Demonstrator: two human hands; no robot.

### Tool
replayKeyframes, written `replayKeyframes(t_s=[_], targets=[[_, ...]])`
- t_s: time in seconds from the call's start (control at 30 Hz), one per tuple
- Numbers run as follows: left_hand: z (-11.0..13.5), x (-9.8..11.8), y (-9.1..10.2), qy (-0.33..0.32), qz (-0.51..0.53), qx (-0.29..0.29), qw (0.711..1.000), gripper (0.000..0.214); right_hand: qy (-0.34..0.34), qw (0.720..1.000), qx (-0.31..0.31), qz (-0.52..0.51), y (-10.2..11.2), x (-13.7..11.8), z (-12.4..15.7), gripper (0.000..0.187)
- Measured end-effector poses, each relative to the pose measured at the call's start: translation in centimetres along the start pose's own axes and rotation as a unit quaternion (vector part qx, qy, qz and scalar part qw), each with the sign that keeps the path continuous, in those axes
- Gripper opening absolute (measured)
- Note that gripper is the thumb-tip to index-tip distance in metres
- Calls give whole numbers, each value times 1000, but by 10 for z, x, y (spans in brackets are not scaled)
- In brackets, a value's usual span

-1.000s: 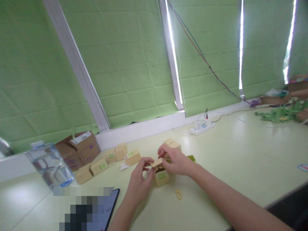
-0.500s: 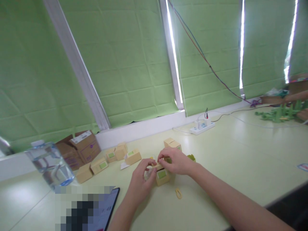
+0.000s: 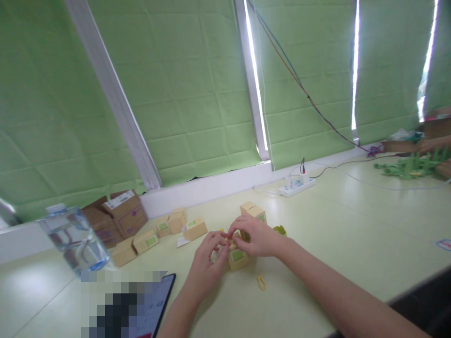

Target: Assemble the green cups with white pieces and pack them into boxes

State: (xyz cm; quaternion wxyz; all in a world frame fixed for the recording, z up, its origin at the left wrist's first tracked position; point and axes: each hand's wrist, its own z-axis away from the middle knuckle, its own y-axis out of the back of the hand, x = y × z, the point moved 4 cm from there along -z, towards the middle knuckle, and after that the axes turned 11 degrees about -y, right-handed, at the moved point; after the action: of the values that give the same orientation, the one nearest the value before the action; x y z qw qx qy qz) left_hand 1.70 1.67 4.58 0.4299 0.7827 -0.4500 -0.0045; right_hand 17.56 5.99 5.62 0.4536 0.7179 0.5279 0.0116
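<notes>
A small tan cardboard box (image 3: 238,261) with a green label stands on the table between my hands. My left hand (image 3: 210,256) curls around its left side, thumb and fingers at the top edge. From the right, my right hand (image 3: 255,234) bends its fingers down onto the box top, fingertips close to those of the left. Both hands are closed on the box; my fingers partly hide its top. Behind the right hand stands another tan box (image 3: 254,211), with a green curled piece (image 3: 280,230) beside the wrist. A yellow loop (image 3: 261,282) lies in front.
Several more tan boxes (image 3: 146,241) stand at the left, near a brown carton (image 3: 126,213) and a water bottle (image 3: 75,239). A tablet or phone (image 3: 155,305) lies front left. A power strip (image 3: 296,187) sits by the wall; green pieces (image 3: 410,166) lie far right.
My fingertips have come closer together over the box top. The dark gap under the box's top flap no longer shows. The box stays in the same place.
</notes>
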Motion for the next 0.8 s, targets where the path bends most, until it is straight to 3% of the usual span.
replayKeyframes(t_s=[0.3, 0.57, 0.8], targets=[[-2, 2, -3, 4, -5, -9, 1000, 15, 16, 999, -21, 40, -2, -4, 4, 28], [0, 6, -2, -5, -30, -20, 999, 10, -34, 999, 40, -6, 0, 13, 0, 20], [3, 3, -11, 10, -42, -44, 998, 33, -36, 999, 32, -10, -1, 10, -1, 18]])
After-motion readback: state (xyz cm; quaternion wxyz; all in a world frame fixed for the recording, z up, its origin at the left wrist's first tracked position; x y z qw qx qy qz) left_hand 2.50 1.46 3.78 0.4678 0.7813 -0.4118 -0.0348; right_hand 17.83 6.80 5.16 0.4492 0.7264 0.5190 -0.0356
